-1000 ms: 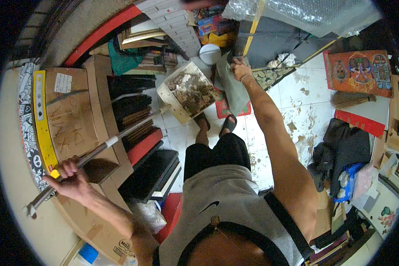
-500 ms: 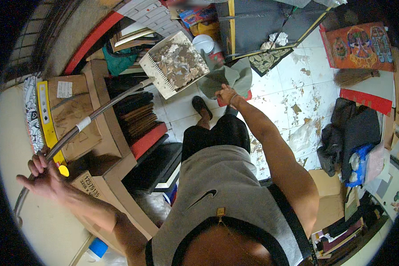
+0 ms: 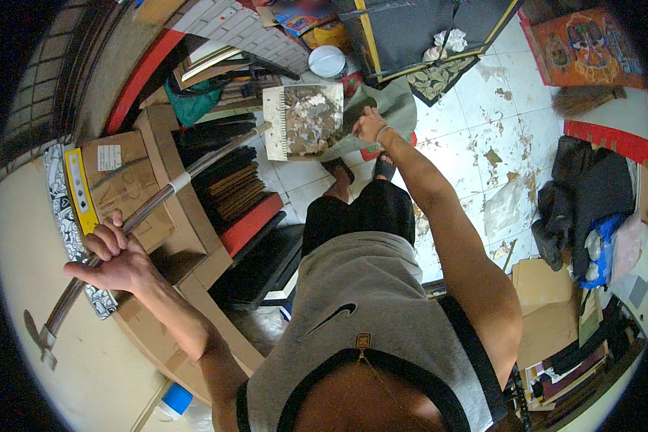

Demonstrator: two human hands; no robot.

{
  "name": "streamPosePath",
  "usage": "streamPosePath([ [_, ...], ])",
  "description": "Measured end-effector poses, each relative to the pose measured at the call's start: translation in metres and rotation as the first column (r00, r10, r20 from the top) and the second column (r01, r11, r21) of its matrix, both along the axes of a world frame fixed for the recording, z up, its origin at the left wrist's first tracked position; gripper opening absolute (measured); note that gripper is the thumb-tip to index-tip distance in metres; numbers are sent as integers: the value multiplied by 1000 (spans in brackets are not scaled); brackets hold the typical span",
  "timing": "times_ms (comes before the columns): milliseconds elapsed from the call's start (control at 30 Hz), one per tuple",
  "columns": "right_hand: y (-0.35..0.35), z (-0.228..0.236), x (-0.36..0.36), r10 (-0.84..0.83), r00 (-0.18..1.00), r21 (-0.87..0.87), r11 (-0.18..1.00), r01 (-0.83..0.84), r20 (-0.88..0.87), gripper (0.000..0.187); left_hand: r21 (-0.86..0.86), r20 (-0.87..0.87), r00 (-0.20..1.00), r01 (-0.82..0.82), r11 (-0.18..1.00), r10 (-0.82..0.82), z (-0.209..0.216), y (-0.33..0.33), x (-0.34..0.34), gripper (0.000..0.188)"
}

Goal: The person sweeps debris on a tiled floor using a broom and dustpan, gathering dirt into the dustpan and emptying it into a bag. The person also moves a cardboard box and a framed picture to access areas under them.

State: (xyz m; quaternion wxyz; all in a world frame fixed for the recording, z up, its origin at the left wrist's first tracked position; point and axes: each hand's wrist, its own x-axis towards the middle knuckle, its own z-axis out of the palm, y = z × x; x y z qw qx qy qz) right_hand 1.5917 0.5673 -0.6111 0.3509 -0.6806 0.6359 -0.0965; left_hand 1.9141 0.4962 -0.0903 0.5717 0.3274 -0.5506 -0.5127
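Observation:
A white long-handled dustpan with a row of teeth along its edge is loaded with flaky grey and brown debris. Its metal handle slants down to the left, and my left hand is closed around it, thumb stretched out. My right hand grips the rim of a grey-green bag, fingers bent together on its edge. The pan's right side lies at the bag's mouth, overlapping it. How far the pan reaches inside is hard to make out.
Flaked debris litters the white tile floor right of my feet. Cardboard boxes and stacked dark panels line the left. A white bucket and a dark framed panel stand ahead; a straw broom lies at right.
My left hand has moved right and up with the handle. The dustpan has turned level and come down to the bag's mouth. My right hand keeps hold of the bag, its mouth now wider.

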Motion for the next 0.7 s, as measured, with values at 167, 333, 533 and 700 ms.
streamPosePath([
  [167,-10,-2,-9,26,998,-30,999,-28,-64,19,22,16,998,58,998,-58,-7,7,-4,62],
  [333,-17,-9,-14,5,989,24,1000,-1,-148,26,23,13,991,131,991,-131,-1,13,-2,62],
  [533,-15,4,-15,61,992,60,997,-55,-113,26,67,-98,950,304,950,-297,15,13,-9,62],
  [700,-5,19,-7,123,986,-43,992,-118,115,14,47,-1,974,225,973,-226,15,11,-70,61],
])
